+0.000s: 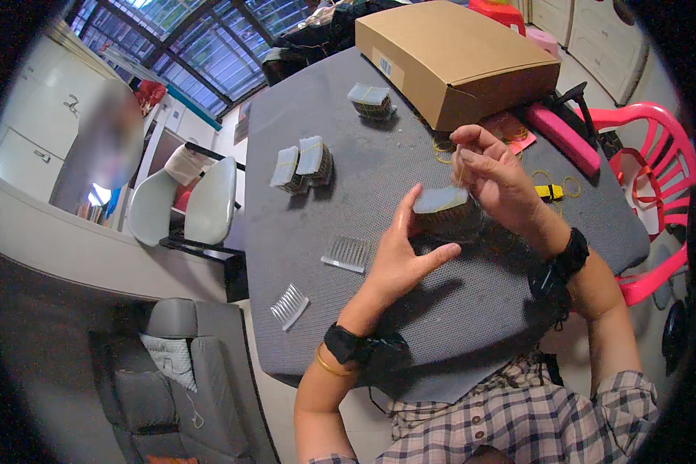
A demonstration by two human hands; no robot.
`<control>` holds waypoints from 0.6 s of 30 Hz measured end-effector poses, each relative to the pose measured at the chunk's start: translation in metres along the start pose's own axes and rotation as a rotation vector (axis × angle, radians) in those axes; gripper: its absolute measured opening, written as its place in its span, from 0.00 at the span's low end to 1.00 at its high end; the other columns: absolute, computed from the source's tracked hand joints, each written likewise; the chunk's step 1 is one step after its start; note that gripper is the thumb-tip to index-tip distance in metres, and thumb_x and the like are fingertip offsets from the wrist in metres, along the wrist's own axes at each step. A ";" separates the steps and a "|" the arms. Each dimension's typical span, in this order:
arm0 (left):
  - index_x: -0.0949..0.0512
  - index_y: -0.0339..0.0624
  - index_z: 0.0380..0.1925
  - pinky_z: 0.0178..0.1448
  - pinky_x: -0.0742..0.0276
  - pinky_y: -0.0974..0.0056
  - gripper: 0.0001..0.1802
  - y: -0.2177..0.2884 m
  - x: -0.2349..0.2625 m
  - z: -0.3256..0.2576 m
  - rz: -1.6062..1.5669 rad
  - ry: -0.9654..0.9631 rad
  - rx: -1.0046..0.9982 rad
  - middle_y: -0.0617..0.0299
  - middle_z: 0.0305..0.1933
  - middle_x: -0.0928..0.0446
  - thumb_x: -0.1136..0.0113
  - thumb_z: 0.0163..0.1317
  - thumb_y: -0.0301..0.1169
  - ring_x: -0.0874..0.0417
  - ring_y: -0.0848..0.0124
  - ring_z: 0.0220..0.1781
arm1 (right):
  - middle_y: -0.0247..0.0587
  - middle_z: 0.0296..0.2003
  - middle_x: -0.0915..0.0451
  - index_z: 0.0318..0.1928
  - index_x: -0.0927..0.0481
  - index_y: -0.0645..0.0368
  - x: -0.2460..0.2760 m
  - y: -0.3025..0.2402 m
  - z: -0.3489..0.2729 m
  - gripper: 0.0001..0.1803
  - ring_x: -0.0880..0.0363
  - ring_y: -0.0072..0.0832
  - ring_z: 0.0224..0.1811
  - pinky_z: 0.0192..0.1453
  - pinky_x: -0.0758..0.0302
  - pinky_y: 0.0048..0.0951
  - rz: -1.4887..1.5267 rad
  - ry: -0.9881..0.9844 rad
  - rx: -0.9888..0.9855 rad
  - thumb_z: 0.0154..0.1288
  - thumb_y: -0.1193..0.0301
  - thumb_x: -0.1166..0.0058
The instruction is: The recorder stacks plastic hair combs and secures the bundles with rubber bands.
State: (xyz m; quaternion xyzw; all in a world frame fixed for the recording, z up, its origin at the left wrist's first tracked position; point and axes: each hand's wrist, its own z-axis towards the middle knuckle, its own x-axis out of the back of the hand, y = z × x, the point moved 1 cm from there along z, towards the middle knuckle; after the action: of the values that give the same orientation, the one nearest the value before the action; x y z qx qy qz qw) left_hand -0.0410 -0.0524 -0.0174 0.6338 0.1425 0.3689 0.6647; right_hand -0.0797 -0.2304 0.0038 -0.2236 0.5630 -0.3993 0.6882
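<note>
A stack of clear plastic hair combs (441, 201) stands upright on the grey-covered table. Beside its left end is my left hand (398, 259), with thumb and fingers spread wide in a C; the fingertips reach the stack's side. Over the stack's right end my right hand (493, 172) pinches a thin yellowish rubber band (462, 176), partly hidden by the fingers. Two loose combs, one (346, 254) nearer the left hand and another (290, 306) by the table's left edge, lie flat.
Banded comb stacks stand farther off, a pair (301, 164) at left and one (371, 100) at the back. A brown cardboard box (456, 58), loose rubber bands (571, 187), a small yellow item (549, 192) and a pink case (563, 139) lie right. A pink chair (657, 116) adjoins the table (286, 232).
</note>
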 end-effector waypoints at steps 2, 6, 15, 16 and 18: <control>0.45 0.38 0.56 0.51 0.29 0.63 0.42 -0.005 -0.003 0.003 -0.016 -0.012 0.038 0.48 0.50 0.33 0.32 0.43 0.31 0.26 0.62 0.49 | 0.30 0.27 0.29 0.45 0.31 0.61 -0.002 0.004 0.000 0.17 0.31 0.16 0.28 0.33 0.34 0.18 0.033 0.005 -0.007 0.55 0.72 0.46; 0.43 0.40 0.51 0.46 0.28 0.68 0.35 -0.004 -0.001 0.004 -0.432 -0.012 0.090 0.54 0.44 0.29 0.34 0.45 0.25 0.25 0.68 0.44 | 0.30 0.23 0.33 0.46 0.32 0.60 -0.011 0.001 -0.002 0.17 0.34 0.19 0.27 0.36 0.36 0.21 0.034 -0.029 0.002 0.56 0.70 0.48; 0.41 0.40 0.49 0.45 0.28 0.70 0.30 -0.004 0.012 0.000 -0.619 0.151 0.093 0.57 0.41 0.28 0.37 0.49 0.27 0.25 0.72 0.40 | 0.34 0.27 0.27 0.33 0.24 0.59 -0.011 -0.004 -0.004 0.08 0.26 0.23 0.29 0.31 0.30 0.22 -1.127 -0.178 0.272 0.51 0.76 0.42; 0.40 0.39 0.49 0.44 0.28 0.70 0.29 -0.006 0.012 0.000 -0.566 0.178 0.125 0.57 0.41 0.28 0.37 0.49 0.28 0.25 0.73 0.40 | 0.34 0.27 0.27 0.33 0.24 0.59 -0.010 -0.005 -0.004 0.08 0.26 0.23 0.29 0.31 0.30 0.22 -1.128 -0.181 0.274 0.51 0.76 0.42; 0.39 0.37 0.49 0.44 0.29 0.70 0.28 -0.005 0.012 -0.001 -0.513 0.208 0.155 0.58 0.40 0.27 0.37 0.49 0.28 0.26 0.73 0.40 | 0.39 0.26 0.26 0.31 0.24 0.59 -0.008 -0.003 -0.004 0.07 0.26 0.32 0.29 0.31 0.29 0.28 -1.272 -0.274 0.338 0.50 0.75 0.43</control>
State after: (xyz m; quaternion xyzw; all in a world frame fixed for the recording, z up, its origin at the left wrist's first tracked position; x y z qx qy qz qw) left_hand -0.0315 -0.0430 -0.0194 0.5847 0.3933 0.2398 0.6678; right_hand -0.0854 -0.2252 0.0099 -0.4494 0.1591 -0.7778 0.4097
